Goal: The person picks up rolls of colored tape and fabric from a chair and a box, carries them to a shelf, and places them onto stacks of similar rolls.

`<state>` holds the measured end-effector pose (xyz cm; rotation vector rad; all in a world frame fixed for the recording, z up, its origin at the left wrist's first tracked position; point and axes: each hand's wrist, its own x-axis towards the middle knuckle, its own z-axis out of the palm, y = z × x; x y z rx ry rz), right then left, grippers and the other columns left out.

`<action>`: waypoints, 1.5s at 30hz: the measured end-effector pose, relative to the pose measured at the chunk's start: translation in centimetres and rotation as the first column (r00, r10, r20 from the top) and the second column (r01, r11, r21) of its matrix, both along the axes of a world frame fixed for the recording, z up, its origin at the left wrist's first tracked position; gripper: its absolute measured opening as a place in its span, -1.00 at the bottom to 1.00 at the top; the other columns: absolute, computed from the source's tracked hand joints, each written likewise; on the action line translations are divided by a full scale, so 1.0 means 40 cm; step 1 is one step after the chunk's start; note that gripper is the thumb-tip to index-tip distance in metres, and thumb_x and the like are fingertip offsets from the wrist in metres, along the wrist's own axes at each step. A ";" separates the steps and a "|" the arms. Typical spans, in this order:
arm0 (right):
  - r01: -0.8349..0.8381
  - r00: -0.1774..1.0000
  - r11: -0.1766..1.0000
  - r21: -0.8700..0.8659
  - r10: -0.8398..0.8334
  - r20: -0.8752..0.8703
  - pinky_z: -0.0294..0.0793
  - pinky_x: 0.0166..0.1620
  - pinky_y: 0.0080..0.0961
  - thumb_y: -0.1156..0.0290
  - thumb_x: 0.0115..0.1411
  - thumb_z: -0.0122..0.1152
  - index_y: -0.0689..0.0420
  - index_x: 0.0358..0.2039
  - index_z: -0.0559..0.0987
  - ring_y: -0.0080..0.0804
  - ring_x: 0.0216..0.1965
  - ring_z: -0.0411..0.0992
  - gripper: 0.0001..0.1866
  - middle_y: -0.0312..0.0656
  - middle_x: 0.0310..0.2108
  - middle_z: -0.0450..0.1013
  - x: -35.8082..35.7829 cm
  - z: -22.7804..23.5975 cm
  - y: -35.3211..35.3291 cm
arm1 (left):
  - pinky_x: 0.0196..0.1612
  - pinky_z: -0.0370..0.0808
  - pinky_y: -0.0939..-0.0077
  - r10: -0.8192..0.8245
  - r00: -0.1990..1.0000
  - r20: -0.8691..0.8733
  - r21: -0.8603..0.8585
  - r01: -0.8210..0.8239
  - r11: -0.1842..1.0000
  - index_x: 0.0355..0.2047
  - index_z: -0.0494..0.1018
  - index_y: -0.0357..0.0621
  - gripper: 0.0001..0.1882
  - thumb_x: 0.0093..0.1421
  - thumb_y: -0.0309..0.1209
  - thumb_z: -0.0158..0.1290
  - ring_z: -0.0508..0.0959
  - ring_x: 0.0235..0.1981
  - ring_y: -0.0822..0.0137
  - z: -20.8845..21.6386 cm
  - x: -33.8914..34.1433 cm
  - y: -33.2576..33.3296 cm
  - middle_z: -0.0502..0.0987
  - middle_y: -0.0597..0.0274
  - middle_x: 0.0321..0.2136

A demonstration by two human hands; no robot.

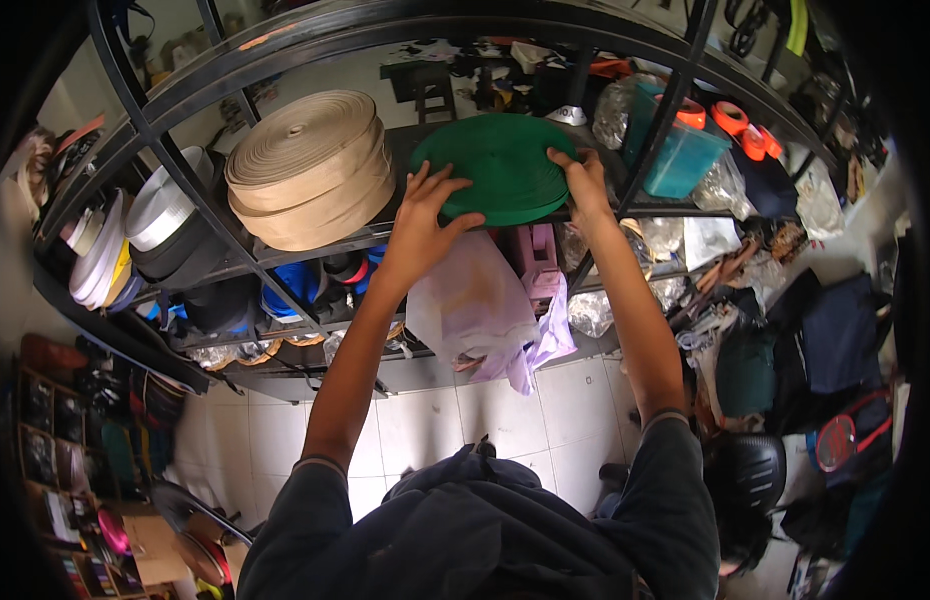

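the dark metal shelving rack is bulging with stock, and the person is reaching up to its upper shelf with both arms. just left of the fingers, the stack of beige webbing rolls is sitting as the biggest thing up there, close beside but not touching the green roll. the green webbing roll is lying flat on that shelf between the two hands: the left hand is spreading its fingers wide over the near left rim, thumb curling under the edge, while the right hand is pressing on the right rim with its fingers bent over the top, so both are gripping it. a slanted rack bar is crossing just right of the right hand. below the left hand, a pale plastic bag is hanging off the lower shelf. beyond the right fingers, a teal plastic box is standing, with orange tape rolls beside it.
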<state>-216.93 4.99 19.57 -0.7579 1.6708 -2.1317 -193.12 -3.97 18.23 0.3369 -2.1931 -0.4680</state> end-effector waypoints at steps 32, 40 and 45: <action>-0.087 0.788 0.983 -0.161 -0.031 -0.615 0.23 -0.55 -0.65 0.54 0.17 0.13 0.22 -0.34 0.57 -0.69 -0.62 0.28 -0.92 -0.29 -0.59 0.45 0.169 -0.057 0.044 | 0.23 0.19 0.20 0.216 0.971 0.101 0.123 -0.228 0.966 0.11 0.34 -0.11 -0.44 0.06 -0.54 0.17 0.20 0.25 0.01 -0.161 0.236 0.203 0.24 0.05 0.20; -0.659 0.636 0.742 0.120 0.636 -0.438 0.18 -0.56 -0.72 0.54 0.20 0.13 0.23 -0.35 0.55 -0.74 -0.62 0.26 -0.94 -0.33 -0.61 0.42 0.647 -0.235 0.054 | 0.03 0.40 0.28 0.605 0.771 0.199 0.458 -0.619 0.639 -0.04 0.43 -0.17 -0.66 0.15 -0.46 0.11 0.46 -0.03 0.05 -0.394 0.710 0.447 0.49 0.07 -0.05; -0.899 0.340 0.370 0.234 0.927 -0.158 0.25 -0.57 -0.74 0.53 0.25 0.06 0.26 -0.26 0.50 -0.71 -0.62 0.33 -0.90 -0.28 -0.53 0.46 0.988 -0.401 0.117 | -0.06 0.49 0.29 0.815 0.560 0.148 0.625 -0.692 0.361 -0.06 0.44 -0.20 -0.71 0.19 -0.44 0.07 0.54 -0.12 0.13 -0.451 0.991 0.649 0.54 0.10 -0.13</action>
